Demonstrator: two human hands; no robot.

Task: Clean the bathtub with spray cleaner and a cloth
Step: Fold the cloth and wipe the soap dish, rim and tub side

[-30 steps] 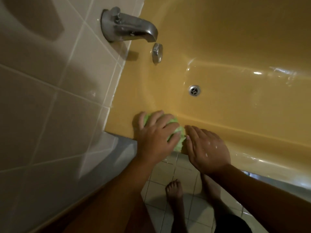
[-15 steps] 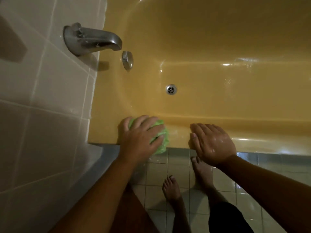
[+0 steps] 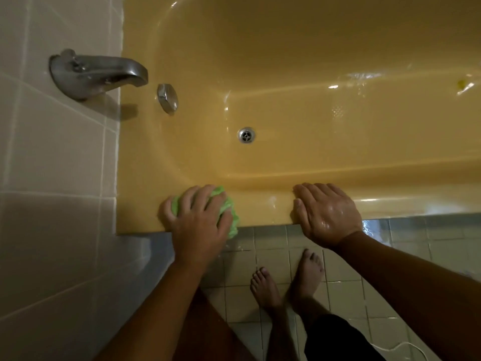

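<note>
Your left hand point(image 3: 200, 222) grips bunched, pale-green cloth point(image 3: 230, 212) on near rim of glossy yellow bathtub point(image 3: 263, 208), 7 o'clock from drain point(image 3: 246, 134). Your right hand point(image 3: 328, 214), wet, flat, fingers straight, rests on rim at cloth's 3 o'clock.

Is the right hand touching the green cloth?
Apart. The head view shows a stretch of bare tub rim between the cloth, gripped by the left hand, and the right hand, which rests flat on the rim.

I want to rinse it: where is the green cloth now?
Head view, lower left of centre: the green cloth sits on the bathtub's near rim, held under the left hand, left of the right hand.
</note>
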